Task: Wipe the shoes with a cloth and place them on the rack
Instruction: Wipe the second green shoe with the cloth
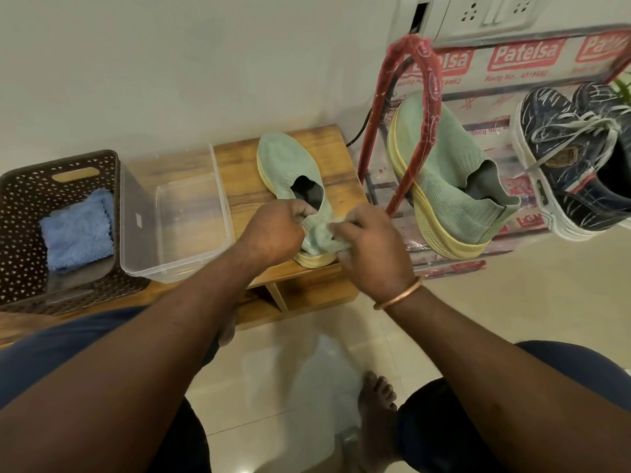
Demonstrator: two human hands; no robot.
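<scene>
A mint-green knit shoe (285, 162) with a yellow sole lies on the wooden bench (239, 186), toe pointing away. My left hand (273, 230) grips its collar at the heel. My right hand (368, 247) holds a pale green cloth (319, 238) against the heel. The matching green shoe (450, 186) stands on the shoe rack (403, 131) at the right, beside a pair of dark blue denim sneakers (573, 158).
A clear plastic tub (177, 213) sits on the bench left of the shoe. A brown perforated basket (58, 227) holds a blue cloth (80, 230). The rack's red wrapped frame rises close to my right hand. My bare foot (375, 414) rests on the tiled floor below.
</scene>
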